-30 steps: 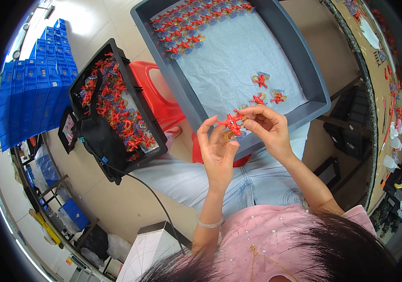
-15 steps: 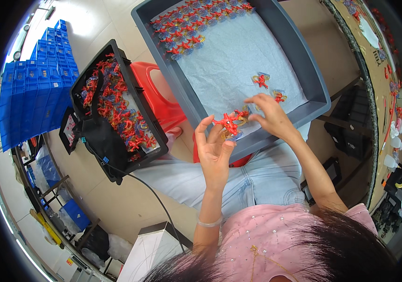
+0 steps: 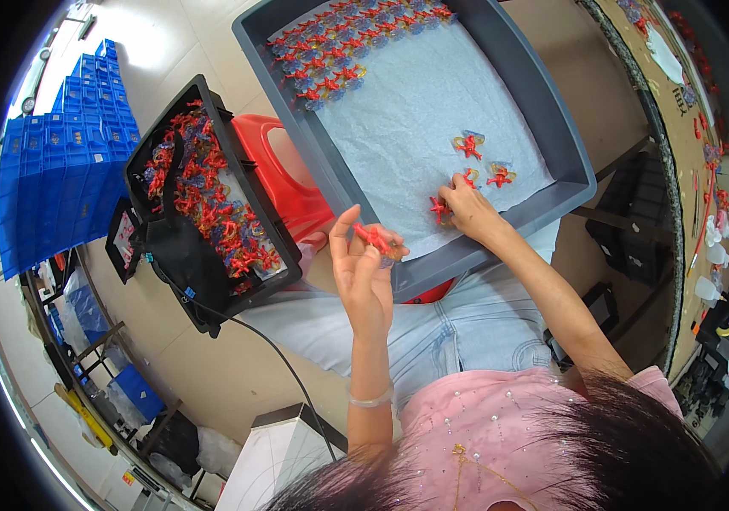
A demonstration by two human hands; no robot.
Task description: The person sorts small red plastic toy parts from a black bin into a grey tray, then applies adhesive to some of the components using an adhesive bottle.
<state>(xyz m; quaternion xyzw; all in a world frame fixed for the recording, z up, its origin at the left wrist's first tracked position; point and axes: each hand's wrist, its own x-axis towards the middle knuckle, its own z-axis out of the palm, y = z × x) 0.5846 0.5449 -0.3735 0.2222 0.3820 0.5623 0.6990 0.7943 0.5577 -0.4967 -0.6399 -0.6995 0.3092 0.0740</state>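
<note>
My left hand [image 3: 361, 281] is raised at the near left edge of the grey tray [image 3: 582, 183]. Its thumb and fingers pinch a small red toy figure [image 3: 375, 238] with translucent parts. Inside the tray, my right hand [image 3: 473, 213] reaches down with bent fingers closed at a red figure [image 3: 470, 176], which they partly cover. Beside these fingers, on the left, lies another red figure [image 3: 439, 209]. Two more, a red figure with yellow parts [image 3: 468, 146] and a similar one [image 3: 501, 175], rest on the white liner sheet [image 3: 416, 111].
Rows of red and bluish figures [image 3: 330, 51] fill the tray's far left corner. On the left, a black crate [image 3: 203, 94] holds a jumble of figures, with a black bag [image 3: 181, 255] over its side. A red stool [image 3: 275, 162], stacked blue crates [image 3: 66, 170] and a workbench [image 3: 637, 68] stand around.
My left hand has drawn left and slightly down with its figure. My right hand has lowered leftward among the figures in the tray, its fingers closing.
</note>
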